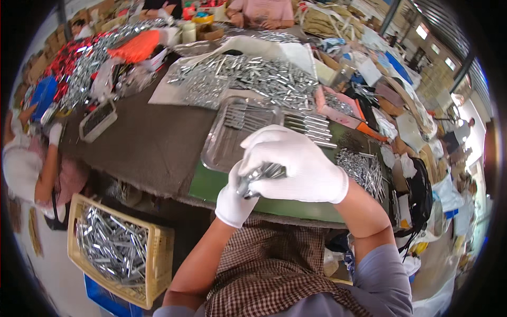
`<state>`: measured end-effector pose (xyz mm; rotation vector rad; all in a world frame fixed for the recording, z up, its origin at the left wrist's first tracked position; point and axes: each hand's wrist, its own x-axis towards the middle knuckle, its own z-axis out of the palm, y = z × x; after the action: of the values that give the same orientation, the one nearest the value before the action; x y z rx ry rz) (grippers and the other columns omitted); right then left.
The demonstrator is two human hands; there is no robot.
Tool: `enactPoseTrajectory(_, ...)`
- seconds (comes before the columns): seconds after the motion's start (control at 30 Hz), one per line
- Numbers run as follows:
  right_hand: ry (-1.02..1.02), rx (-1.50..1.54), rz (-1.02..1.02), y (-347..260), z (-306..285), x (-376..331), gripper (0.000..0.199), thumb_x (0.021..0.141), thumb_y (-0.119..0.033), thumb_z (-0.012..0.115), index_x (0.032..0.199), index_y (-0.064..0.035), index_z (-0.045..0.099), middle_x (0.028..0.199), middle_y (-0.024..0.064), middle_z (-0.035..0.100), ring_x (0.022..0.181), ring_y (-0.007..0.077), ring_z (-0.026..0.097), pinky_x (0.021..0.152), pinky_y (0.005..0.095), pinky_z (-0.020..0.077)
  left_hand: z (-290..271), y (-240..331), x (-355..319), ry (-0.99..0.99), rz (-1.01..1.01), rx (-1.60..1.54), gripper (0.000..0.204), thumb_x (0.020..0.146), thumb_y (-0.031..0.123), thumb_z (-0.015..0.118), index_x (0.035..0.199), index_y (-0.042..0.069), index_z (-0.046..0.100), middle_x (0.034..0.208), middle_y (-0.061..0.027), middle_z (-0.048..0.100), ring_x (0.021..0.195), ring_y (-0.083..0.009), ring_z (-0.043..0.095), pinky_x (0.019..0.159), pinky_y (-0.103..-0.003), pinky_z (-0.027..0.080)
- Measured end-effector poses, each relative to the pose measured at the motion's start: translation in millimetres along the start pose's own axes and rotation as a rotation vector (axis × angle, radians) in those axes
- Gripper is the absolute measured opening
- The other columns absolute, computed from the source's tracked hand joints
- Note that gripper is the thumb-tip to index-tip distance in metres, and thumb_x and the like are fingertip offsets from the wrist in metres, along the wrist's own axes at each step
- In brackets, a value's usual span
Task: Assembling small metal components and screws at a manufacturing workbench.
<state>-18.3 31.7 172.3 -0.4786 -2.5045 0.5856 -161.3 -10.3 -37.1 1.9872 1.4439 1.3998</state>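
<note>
Left hand [232, 205] and right hand [298, 166], fingers curled round metal pieces [271, 171] over tray's [210, 154] near-right corner, probably bunched against slipping.

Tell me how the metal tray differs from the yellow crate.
The tray is silvery and shallow; the crate is yellow and deeper. The tray lies on the table; the crate stands lower, beside it. The tray's pieces lie side by side; the crate's are jumbled. Both are open-topped and hold shiny metal pieces.
</note>
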Motion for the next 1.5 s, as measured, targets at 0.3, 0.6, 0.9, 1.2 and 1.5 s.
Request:
enactPoseTrajectory(0.3, 0.137, -0.147, -0.062, 18, 24, -13, 0.028, 0.073, -0.024, 0.078, 0.098, -0.0130, 0.072, 0.108, 0.0058, 0.065, 0.113, 0.0260, 0.058, 0.099, 0.0406, 0.0438, -4, 15, 15, 0.060, 0.094, -0.014, 0.080, 0.077, 0.011, 0.078, 0.142, 0.000, 0.032, 0.119, -0.0154, 0.066, 0.100, -0.0294, 0.069, 0.089, -0.035, 0.054)
enactPoseTrajectory(0.6, 0.670, 0.037, 0.233, -19, -73, -47, 0.021, 0.089, -0.021, 0.069, 0.101, -0.0042, 0.066, 0.097, 0.0055, 0.066, 0.083, 0.0139, 0.064, 0.073, 0.0263, 0.0515, -12, 22, 5, 0.115, -0.207, -0.219, 0.079, 0.075, -0.004, 0.073, 0.142, 0.001, 0.032, 0.122, -0.0158, 0.058, 0.109, -0.0241, 0.062, 0.091, -0.033, 0.049)
enactPoseTrajectory(0.9, 0.559, 0.224, 0.886, 103, -38, -169, 0.018, 0.089, -0.011, 0.067, 0.106, -0.0035, 0.064, 0.092, 0.0068, 0.070, 0.082, 0.0115, 0.068, 0.075, 0.0263, 0.0550, -5, -7, -11, 0.226, -0.575, -0.528, 0.072, 0.081, 0.000, 0.072, 0.141, 0.000, 0.033, 0.130, -0.0110, 0.050, 0.113, -0.0190, 0.052, 0.098, -0.033, 0.043)
enactPoseTrajectory(1.2, 0.126, -0.818, 0.555, 163, -25, -186, 0.024, 0.082, -0.027, 0.071, 0.101, -0.0134, 0.063, 0.095, 0.0087, 0.063, 0.100, 0.0278, 0.060, 0.089, 0.0413, 0.0450, -9, 5, -6, 0.311, -0.624, -0.656, 0.066, 0.082, -0.004, 0.071, 0.139, 0.000, 0.039, 0.128, -0.0090, 0.052, 0.110, -0.0178, 0.053, 0.099, -0.035, 0.043)
enactPoseTrajectory(1.5, 0.085, -0.733, 0.986, 152, -26, -161, 0.057, 0.077, -0.038, 0.076, 0.121, -0.0109, 0.054, 0.091, 0.0159, 0.067, 0.085, 0.0305, 0.066, 0.085, 0.0442, 0.0459, 0, 1, -8, 0.375, -0.357, -0.417, 0.060, 0.084, -0.011, 0.061, 0.134, 0.010, 0.035, 0.086, -0.0027, 0.054, 0.059, -0.0077, 0.050, 0.049, -0.023, 0.042)
